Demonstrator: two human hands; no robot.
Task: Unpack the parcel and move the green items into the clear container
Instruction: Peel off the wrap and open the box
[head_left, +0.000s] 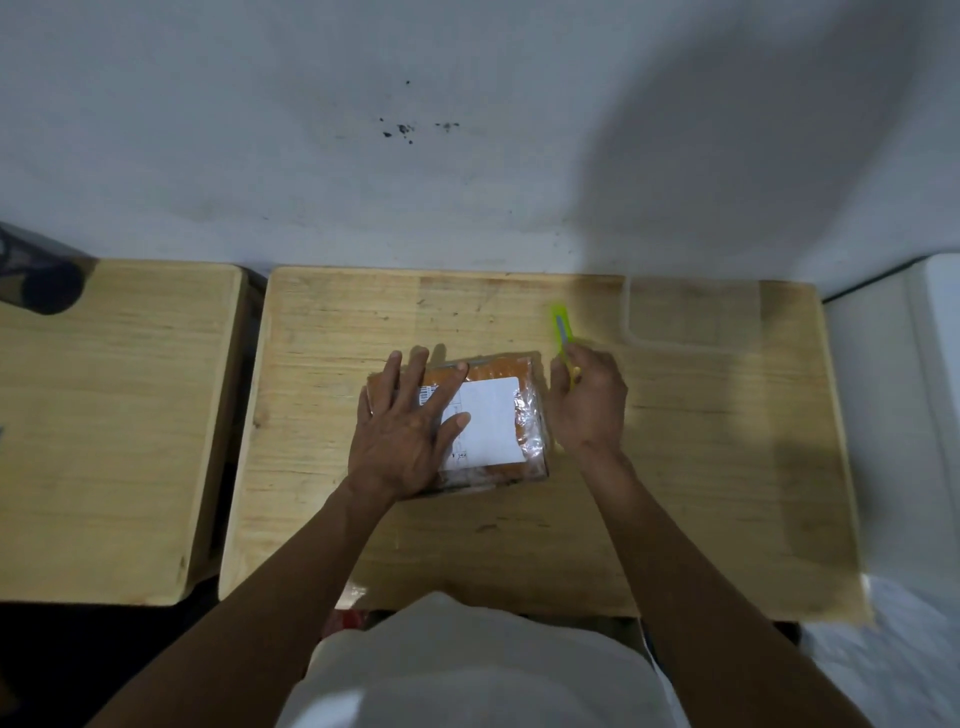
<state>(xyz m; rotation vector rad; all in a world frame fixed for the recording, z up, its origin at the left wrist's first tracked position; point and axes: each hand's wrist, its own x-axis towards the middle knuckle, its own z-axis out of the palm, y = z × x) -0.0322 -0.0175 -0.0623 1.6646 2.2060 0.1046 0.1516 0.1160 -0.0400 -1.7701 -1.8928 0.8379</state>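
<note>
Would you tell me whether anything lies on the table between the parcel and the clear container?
Only the right hand, gripping the green cutter, sits between the parcel and the clear container. The table there otherwise looks bare.

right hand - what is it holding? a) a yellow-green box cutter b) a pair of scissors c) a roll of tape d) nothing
a: the right hand is curled round a yellow-green box cutter, whose tip sticks out past the fingers beside the parcel that the left hand presses flat.
</note>
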